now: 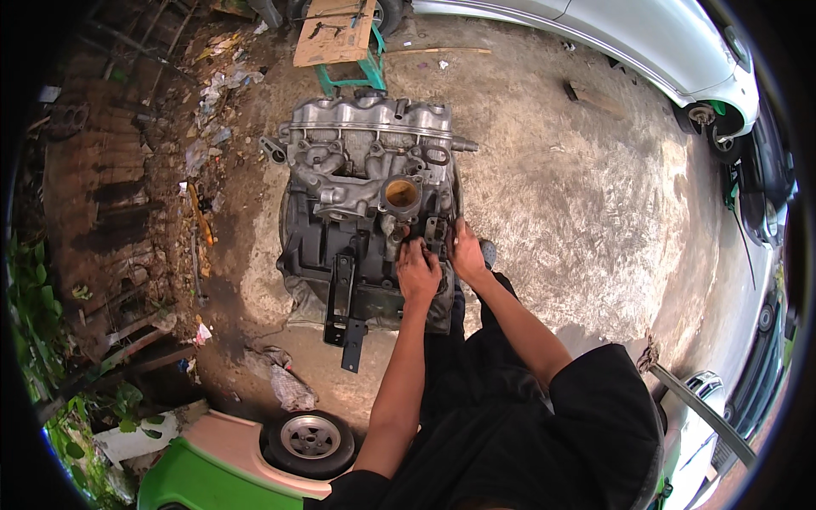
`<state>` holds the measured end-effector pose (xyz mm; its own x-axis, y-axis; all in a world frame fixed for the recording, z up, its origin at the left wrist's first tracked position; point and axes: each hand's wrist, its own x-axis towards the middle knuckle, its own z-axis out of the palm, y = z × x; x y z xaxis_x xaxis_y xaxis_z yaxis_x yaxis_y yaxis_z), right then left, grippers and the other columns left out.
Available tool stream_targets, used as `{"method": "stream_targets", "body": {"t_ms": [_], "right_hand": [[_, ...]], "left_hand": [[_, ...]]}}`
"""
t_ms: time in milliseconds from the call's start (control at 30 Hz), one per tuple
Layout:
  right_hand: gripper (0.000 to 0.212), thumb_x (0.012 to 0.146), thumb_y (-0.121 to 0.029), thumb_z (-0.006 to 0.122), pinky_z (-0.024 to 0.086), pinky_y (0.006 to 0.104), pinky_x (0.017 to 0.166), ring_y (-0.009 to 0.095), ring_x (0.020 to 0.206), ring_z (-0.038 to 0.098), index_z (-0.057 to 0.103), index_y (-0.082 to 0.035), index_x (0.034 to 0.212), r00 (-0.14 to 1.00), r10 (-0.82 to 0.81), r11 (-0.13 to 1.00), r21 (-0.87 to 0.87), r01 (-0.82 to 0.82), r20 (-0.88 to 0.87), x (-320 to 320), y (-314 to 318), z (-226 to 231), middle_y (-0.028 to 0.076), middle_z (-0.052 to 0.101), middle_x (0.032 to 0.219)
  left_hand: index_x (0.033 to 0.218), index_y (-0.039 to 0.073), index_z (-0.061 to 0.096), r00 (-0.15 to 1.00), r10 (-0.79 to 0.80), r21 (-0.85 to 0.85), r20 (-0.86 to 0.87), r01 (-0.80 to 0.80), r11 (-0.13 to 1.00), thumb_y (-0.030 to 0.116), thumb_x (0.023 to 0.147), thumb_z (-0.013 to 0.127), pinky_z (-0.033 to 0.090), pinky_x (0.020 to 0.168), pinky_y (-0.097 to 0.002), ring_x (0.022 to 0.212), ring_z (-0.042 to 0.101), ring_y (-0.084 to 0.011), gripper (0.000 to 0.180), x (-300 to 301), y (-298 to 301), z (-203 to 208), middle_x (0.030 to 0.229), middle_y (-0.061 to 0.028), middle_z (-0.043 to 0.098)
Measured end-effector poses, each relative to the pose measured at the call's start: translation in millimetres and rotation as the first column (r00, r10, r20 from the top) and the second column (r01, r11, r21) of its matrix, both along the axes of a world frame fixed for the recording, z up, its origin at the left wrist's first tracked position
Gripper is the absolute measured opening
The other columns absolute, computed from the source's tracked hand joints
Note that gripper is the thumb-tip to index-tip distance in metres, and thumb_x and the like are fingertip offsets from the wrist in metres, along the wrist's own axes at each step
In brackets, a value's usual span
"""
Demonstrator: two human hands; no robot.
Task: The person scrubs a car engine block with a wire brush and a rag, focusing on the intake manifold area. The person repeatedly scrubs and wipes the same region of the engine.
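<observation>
A car engine [316,223] stands on the ground before me, with a silvery top cover and a darker block below. My left hand [419,270] reaches onto its lower right side, fingers bent in among the parts just below the round manifold opening [401,194]. Close by, my right hand [466,255] is closed at the engine's right edge. A small dark fitting [436,231] lies between the two hands. What either hand's fingertips grip is hidden. Left of my left hand, a long black metal bracket [342,297] sticks out from the block toward me.
Beyond the engine is a wooden-topped stool [336,34] with green legs. A silver car [629,42] stands far right. Rubble and litter [208,153] line the left side. A wheel [311,442] and a green-and-pink panel [229,450] are at the near left. A wood block [597,98] lies on the concrete.
</observation>
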<state>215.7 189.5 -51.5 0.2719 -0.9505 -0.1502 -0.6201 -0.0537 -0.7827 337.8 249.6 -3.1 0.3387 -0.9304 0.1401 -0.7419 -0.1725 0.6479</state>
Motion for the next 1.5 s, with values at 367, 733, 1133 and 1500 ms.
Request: {"method": "stream_targets", "body": {"t_ms": [367,733,1133,1500], "right_hand": [[0.027,0.090,-0.002,0.052,0.046,0.0552,0.075,0.052,0.092,0.056,0.040,0.004,0.114,0.996,0.008,0.998,-0.065,-0.002,0.086,-4,-9,7,0.032,0.057,0.100],[0.036,0.093,-0.004,0.052,0.048,0.0533,0.073,0.051,0.088,0.058,0.040,0.007,0.125,0.998,0.065,0.993,-0.101,-0.064,0.007,-8,-23,-5,0.032,0.060,0.097],[0.043,0.091,-0.005,0.053,0.048,0.0523,0.081,0.050,0.096,0.058,0.038,0.003,0.131,0.997,0.058,0.996,-0.064,-0.060,-0.043,-8,-9,-16,0.032,0.058,0.105],[0.042,0.086,-0.021,0.061,0.052,0.0483,0.083,0.044,0.096,0.065,0.055,0.007,0.117,0.988,-0.155,0.856,0.500,0.134,0.001,7,-102,-130,0.030,0.065,0.102]], "left_hand": [[0.097,0.000,0.053,0.999,0.008,-0.035,0.036,-0.007,0.999,0.002,0.080,0.054,0.046,0.073,-0.0496,0.085,0.058,-0.0394,0.016,-1,1,-4,0.082,-0.0177,0.057],[0.089,0.000,0.050,1.000,-0.025,-0.014,-0.006,0.025,1.000,0.002,0.081,0.052,0.045,0.073,-0.0507,0.083,0.056,-0.0403,0.009,1,-2,3,0.079,-0.0181,0.055],[0.109,0.001,0.057,0.999,0.030,0.204,-0.040,-0.021,0.979,0.008,0.081,0.058,0.047,0.088,-0.0533,0.103,0.059,-0.0437,0.029,1,1,0,0.094,-0.0199,0.065],[0.106,0.001,0.058,1.000,0.007,0.181,-0.019,-0.003,0.983,0.007,0.082,0.057,0.049,0.084,-0.0527,0.101,0.060,-0.0429,0.025,2,1,0,0.092,-0.0189,0.066]]}}
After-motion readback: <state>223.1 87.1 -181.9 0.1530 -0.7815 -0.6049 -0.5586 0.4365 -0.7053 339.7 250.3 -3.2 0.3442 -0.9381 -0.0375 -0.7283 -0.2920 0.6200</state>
